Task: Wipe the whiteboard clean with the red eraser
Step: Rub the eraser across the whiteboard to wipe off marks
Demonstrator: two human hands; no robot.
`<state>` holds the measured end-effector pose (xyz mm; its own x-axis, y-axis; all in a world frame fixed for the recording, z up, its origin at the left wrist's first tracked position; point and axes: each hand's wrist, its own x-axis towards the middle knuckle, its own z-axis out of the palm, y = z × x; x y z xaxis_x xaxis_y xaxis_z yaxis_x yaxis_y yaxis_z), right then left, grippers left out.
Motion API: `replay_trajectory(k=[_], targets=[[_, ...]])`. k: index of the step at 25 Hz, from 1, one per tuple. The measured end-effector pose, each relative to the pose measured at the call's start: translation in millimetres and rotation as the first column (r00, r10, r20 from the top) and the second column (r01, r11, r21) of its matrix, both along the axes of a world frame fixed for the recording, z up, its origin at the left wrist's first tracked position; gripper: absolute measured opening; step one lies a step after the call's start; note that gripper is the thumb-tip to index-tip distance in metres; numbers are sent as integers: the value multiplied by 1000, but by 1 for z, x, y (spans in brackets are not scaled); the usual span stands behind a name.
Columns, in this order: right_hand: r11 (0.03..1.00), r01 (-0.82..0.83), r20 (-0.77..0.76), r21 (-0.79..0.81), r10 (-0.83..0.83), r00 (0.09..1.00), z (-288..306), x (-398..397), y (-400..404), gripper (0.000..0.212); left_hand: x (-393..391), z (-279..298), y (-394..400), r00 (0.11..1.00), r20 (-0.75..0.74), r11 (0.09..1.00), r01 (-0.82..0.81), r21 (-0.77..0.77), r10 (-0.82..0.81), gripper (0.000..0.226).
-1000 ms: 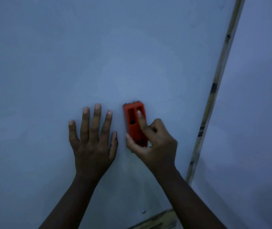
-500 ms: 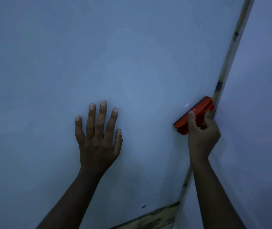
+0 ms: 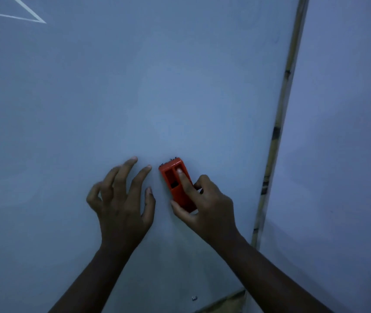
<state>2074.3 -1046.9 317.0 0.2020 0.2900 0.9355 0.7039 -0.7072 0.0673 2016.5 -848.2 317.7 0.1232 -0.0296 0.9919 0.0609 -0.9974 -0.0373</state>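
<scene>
The whiteboard (image 3: 157, 86) fills most of the view, pale and bluish in dim light. My right hand (image 3: 207, 206) presses the red eraser (image 3: 175, 188) flat against it, low and right of centre, forefinger laid along the eraser's open back, thumb on its left side. The eraser stands nearly upright, a little dark dust at its top edge. My left hand (image 3: 121, 199) is just left of it, fingers spread and curled, fingertips on the board, holding nothing.
The board's worn frame (image 3: 279, 132) runs down the right side, with a plain wall (image 3: 342, 154) beyond it. Thin white lines (image 3: 28, 15) show at the top left corner. A small screw (image 3: 194, 298) sits near the bottom edge.
My right hand swept the eraser right to the frame, then back left beside my left hand. My left hand's fingers have lifted from flat to curled.
</scene>
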Motion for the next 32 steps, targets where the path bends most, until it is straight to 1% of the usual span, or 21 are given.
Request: replay_trajectory(k=[2, 3, 5, 6, 7, 9, 10, 11, 13, 16, 18, 19, 21, 22, 24, 25, 27, 28, 29, 31, 32], targets=[[1000, 12, 45, -15, -11, 999, 20, 6, -7, 69, -2, 43, 3, 1000, 5, 999, 9, 48, -9, 34], [1000, 21, 47, 13, -21, 999, 34, 11, -12, 69, -3, 71, 6, 1000, 13, 997, 15, 74, -16, 33], [988, 49, 15, 144, -52, 999, 64, 25, -26, 69, -5, 128, 20, 999, 47, 993, 8, 114, -14, 33], [967, 80, -28, 244, -75, 997, 75, 35, -38, 69, -6, 153, 29, 998, 66, 992, 0, 123, -8, 34], [926, 110, -87, 361, -84, 993, 82, 45, -52, 67, -8, 173, 38, 996, 86, 992, -11, 123, 0, 35], [782, 155, -213, 603, -29, 977, 82, 62, -77, 61, -8, 185, 47, 993, 115, 994, -44, 96, 33, 40], [710, 177, -259, 682, 7, 966, 78, 68, -86, 61, -8, 183, 47, 992, 118, 993, -64, 98, 52, 42], [667, 195, -287, 719, 30, 957, 72, 71, -91, 63, -6, 178, 46, 992, 111, 991, -79, 111, 67, 45], [654, 195, -313, 731, 68, 947, 66, 74, -96, 59, -3, 172, 41, 992, 93, 987, -93, 133, 81, 49], [648, 131, -307, 750, 166, 937, 80, 71, -93, 46, -1, 171, 41, 993, 69, 986, -101, 135, 92, 54], [665, 114, -278, 738, 146, 949, 97, 64, -79, 51, 2, 166, 39, 992, 62, 983, -116, 143, 108, 58], [696, 91, -253, 712, 134, 958, 105, 57, -66, 53, 3, 164, 37, 992, 58, 983, -118, 143, 111, 59], [798, -27, -191, 602, 176, 966, 112, 34, -30, 52, 5, 163, 36, 992, 60, 983, -120, 140, 113, 60], [857, -84, -176, 508, 198, 964, 111, 21, -10, 56, 5, 164, 37, 991, 65, 983, -123, 138, 115, 60], [957, -110, -134, 270, 150, 980, 103, -3, 21, 68, 6, 164, 38, 990, 69, 982, -131, 138, 123, 60], [980, -95, -85, 177, 111, 990, 98, -10, 31, 71, 6, 163, 38, 990, 68, 981, -132, 141, 123, 61], [991, -65, -25, 117, 69, 997, 101, -10, 30, 71, 6, 160, 38, 991, 58, 982, -124, 146, 117, 62], [990, -47, -20, 132, 50, 999, 110, -5, 21, 71, 6, 158, 37, 992, 54, 982, -123, 146, 116, 62], [983, -31, -34, 179, 38, 999, 120, 3, 8, 71, 5, 157, 37, 992, 54, 982, -124, 146, 117, 62], [930, -22, -105, 368, 65, 992, 142, 26, -26, 69, 6, 153, 36, 991, 59, 982, -124, 144, 117, 63], [873, -18, -150, 487, 104, 983, 149, 39, -46, 68, 6, 151, 35, 992, 62, 982, -120, 144, 112, 63]])
